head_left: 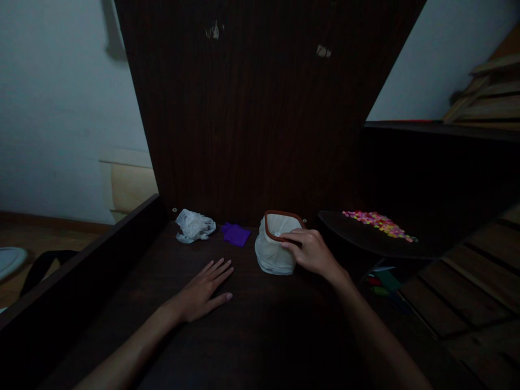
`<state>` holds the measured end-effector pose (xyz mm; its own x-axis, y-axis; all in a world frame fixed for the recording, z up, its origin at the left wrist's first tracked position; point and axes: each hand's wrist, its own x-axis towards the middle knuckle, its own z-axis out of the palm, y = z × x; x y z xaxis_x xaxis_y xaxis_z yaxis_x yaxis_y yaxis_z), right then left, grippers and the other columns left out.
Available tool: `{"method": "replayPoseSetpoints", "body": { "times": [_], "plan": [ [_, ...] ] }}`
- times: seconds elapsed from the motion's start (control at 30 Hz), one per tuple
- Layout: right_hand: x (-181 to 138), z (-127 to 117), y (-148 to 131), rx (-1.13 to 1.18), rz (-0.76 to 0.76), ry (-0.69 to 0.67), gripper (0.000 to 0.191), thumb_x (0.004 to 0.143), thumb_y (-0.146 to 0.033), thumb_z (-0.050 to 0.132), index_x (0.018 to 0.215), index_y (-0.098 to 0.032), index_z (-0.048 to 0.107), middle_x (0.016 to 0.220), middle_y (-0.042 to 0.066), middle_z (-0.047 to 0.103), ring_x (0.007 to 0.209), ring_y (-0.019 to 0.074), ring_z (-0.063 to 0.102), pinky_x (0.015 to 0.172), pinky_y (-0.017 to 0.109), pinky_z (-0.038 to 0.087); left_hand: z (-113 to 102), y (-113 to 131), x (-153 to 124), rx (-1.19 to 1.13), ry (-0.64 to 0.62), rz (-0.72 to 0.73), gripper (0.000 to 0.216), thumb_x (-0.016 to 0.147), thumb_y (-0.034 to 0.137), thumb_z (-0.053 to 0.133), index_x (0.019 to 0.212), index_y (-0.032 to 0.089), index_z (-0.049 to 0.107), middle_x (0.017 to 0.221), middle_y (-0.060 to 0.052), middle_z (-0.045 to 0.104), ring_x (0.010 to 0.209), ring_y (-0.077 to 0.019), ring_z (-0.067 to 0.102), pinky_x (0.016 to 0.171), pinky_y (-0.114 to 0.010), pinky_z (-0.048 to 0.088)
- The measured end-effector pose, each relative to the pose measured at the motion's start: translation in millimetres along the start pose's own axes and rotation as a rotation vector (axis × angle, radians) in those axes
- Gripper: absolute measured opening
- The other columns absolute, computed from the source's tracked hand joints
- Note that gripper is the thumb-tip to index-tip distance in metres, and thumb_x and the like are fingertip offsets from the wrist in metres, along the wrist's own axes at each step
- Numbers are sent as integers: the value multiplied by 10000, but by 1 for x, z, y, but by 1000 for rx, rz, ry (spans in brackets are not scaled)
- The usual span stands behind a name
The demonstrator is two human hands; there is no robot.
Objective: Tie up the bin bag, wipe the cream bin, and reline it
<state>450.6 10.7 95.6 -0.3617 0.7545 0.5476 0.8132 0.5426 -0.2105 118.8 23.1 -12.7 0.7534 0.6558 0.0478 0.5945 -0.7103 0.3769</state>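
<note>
A small bin (pixel 273 259) with a brown squarish rim and a whitish, baggy-looking body stands on the dark wooden surface. My right hand (pixel 311 250) pinches its rim at the near right side, thumb outside. Part of the bin's right side is hidden behind that hand. My left hand (pixel 205 292) lies flat on the wood, fingers stretched and nothing in them. Beyond the left hand are a folded purple cloth (pixel 236 234) and a crumpled clear plastic bag (pixel 195 225), both untouched.
A dark wooden panel (pixel 260 108) rises behind the bin. Colourful small pieces (pixel 379 223) lie spread on a rounded shelf (pixel 345 230) to the right, with other items on a level below. A raised wooden edge (pixel 93 254) runs along the left. Wooden slats (pixel 467 292) are at far right.
</note>
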Motion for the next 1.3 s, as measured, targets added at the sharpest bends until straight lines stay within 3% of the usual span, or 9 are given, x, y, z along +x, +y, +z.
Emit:
{"method": "replayPoseSetpoints", "body": {
  "times": [0.17, 0.3, 0.47, 0.63, 0.83, 0.93, 1.03, 1.13, 1.3],
  "plan": [
    [-14, -3, -36, 98, -83, 15, 218, 974, -220, 599, 1050, -198, 802, 933, 69, 811, 837, 216, 756, 769, 325, 590, -8, 7, -1, -141, 39, -56, 745, 1015, 620, 460, 1628, 246, 263, 1690, -115, 274, 1570, -333, 248, 1279, -573, 249],
    [-20, -3, -66, 185, -158, 16, 205, 986, -215, 584, 1006, -191, 787, 869, 62, 792, 784, 203, 731, 705, 316, 561, -22, 16, -3, -424, 238, -107, 805, 978, 634, 527, 1629, 249, 251, 1690, -127, 301, 1542, -343, 334, 1263, -553, 305],
    [-26, 5, -96, 275, -211, 16, 230, 1019, -256, 553, 932, -177, 751, 802, 54, 749, 705, 191, 672, 644, 316, 500, -41, 34, 0, -728, 459, 59, 1138, 706, 712, 807, 1611, 264, 282, 1685, -142, 302, 1550, -426, 269, 1285, -601, 208],
    [-24, 12, -109, 331, -213, -39, 237, 1028, -257, 525, 944, -170, 730, 799, 47, 731, 722, 196, 662, 644, 320, 476, -58, 52, 8, -841, 424, 153, 1279, 555, 672, 920, 1578, 240, 286, 1625, -193, 362, 1484, -452, 379, 1254, -636, 260],
    [-21, 11, -112, 372, -212, -73, 209, 1015, -269, 552, 985, -176, 736, 811, 45, 735, 758, 195, 662, 700, 330, 523, -56, 43, 18, -763, 399, 161, 1443, 490, 639, 960, 1625, 237, 166, 1658, -215, 273, 1533, -477, 258, 1265, -682, 132],
    [-20, 3, -109, 425, -210, -84, 180, 964, -286, 649, 1104, -217, 737, 986, 51, 758, 926, 208, 680, 842, 367, 552, -52, 40, 24, -793, 394, 184, 1481, 455, 614, 982, 1627, 265, 148, 1662, -201, 262, 1537, -470, 250, 1267, -666, 154],
    [-18, -9, -98, 493, -207, -27, 281, 888, -373, 756, 1144, -261, 728, 1259, 78, 692, 1177, 253, 619, 996, 437, 519, -51, 43, 27, -845, 367, 176, 1441, 487, 571, 989, 1621, 284, 148, 1642, -192, 303, 1512, -467, 310, 1253, -664, 210],
    [-14, -19, -77, 473, -139, -4, 506, 841, -448, 795, 1294, -277, 651, 1426, 116, 576, 1333, 307, 517, 1092, 522, 457, -51, 45, 28, -843, 379, 189, 1390, 522, 537, 984, 1613, 272, 165, 1630, -196, 311, 1509, -475, 306, 1250, -679, 191],
    [-8, -21, -47, 493, 75, -225, 1058, 659, -596, 888, 1543, -299, 390, 1668, 140, 248, 1532, 383, 276, 1208, 603, 320, -50, 44, 29, -841, 401, 204, 1374, 515, 533, 985, 1600, 262, 186, 1643, -193, 268, 1518, -474, 273, 1255, -672, 180]
  ]
}}
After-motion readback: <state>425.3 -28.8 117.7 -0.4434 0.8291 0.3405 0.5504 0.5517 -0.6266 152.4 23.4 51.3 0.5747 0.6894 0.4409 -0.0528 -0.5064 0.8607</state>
